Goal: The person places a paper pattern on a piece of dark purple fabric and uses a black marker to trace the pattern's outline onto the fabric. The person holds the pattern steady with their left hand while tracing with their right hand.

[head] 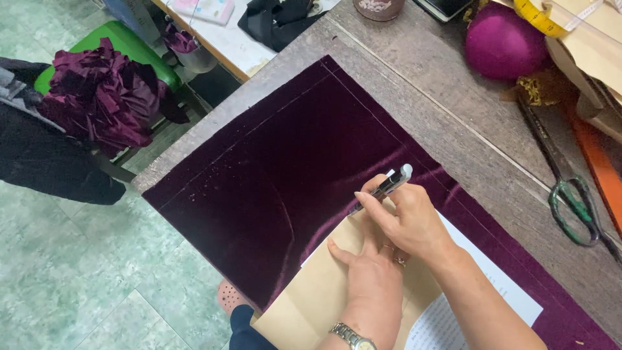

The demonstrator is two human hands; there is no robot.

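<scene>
Pressing flat on a tan kraft-paper pattern piece point(324, 291), the left hand point(369, 272) spreads its fingers open over the sheet, with a ring on one finger and a silver metal wristwatch point(352, 337) at the wrist. The pattern lies on a wide piece of dark plum velvet fabric point(272, 175), near the table edge closest to the person. The right hand point(411, 220) crosses just above the left and is closed around a slim black-and-silver marking pen point(385, 186), whose lower end meets the top edge of the paper; the tip itself is hidden behind the fingers. A white printed paper sheet point(492, 285) lies under the right forearm, partly tucked beneath the tan piece.

The velvet covers much of a grey wooden worktable point(453, 123). Well apart to the right, large tailor's shears with green handles point(570, 201) rest on the bare wood. Beyond them at the far edge sit a round magenta ball-shaped object point(502, 42), a yellow measuring tape point(541, 19) draped over cream card, and an orange strip point(602, 162).

Off the table to the left, a bundle of crumpled plum velvet scraps point(103, 94) sits on a green stool point(129, 45) above a pale green tiled floor point(84, 272). A pink perforated shoe point(230, 297) shows below the table edge.
</scene>
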